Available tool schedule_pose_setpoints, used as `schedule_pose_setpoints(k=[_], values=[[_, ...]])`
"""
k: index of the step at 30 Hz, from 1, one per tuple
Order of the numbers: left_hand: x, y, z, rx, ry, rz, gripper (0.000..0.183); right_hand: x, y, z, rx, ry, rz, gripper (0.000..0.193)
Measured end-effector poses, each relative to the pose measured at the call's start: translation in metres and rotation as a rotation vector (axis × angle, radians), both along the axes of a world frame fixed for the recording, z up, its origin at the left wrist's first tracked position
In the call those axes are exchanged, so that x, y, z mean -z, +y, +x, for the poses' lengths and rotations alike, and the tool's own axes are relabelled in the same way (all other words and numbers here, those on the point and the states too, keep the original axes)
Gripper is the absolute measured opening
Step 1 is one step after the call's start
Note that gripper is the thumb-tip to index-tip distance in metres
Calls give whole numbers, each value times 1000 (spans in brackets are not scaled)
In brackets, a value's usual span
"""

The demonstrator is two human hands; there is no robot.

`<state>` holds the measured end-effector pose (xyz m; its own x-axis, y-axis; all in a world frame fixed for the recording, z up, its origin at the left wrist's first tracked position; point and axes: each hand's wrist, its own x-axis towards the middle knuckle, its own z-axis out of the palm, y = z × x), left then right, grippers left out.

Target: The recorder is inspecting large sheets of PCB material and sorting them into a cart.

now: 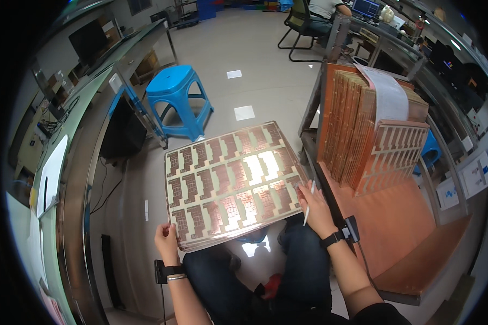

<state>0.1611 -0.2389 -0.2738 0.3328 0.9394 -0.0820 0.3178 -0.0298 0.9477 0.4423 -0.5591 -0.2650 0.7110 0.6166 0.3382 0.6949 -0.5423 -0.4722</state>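
Note:
A stack of thin copper-patterned circuit board panels (pixel 218 181) rests across my lap, tilted, with rows of repeated shapes on the top one. Its lower left corner is pinched by my left hand (pixel 167 241), fingers closed on the edge. At the right edge, my right hand (pixel 319 211) is closed, gripping the panels. A slim white pen (pixel 308 208) sits between the fingers of that same hand, pointing downward. Some fingertips of both hands are hidden at or under the panel edges. Bright glare covers part of the top panel.
To the right, an orange-brown rack (pixel 396 216) bears many upright panels (pixel 347 124) and a paper sheet (pixel 390 97). A blue plastic stool (pixel 171 81) stands ahead on the left. A long workbench (pixel 87 108) runs along the left. Farther back, a person sits on a chair (pixel 298 24).

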Motion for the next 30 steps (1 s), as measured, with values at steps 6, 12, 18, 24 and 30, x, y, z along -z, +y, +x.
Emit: schedule_pose_setpoints(k=[6,12,18,24,30], values=[[-60,-39,5,99,-684,-343,24,2,-8,9,-4,476,372,35],[-61,-61,5,152,-811,-406,27,-22,-26,27,103,1141,1044,37],[-49,-62,-8,229,-889,-510,29,-46,-68,30,2,1163,1151,38],[-41,-55,-20,266,-860,-503,33,-88,-62,9,-109,1053,982,38],[-36,-54,-21,288,-866,-550,34,-103,-63,-2,-186,983,922,40]])
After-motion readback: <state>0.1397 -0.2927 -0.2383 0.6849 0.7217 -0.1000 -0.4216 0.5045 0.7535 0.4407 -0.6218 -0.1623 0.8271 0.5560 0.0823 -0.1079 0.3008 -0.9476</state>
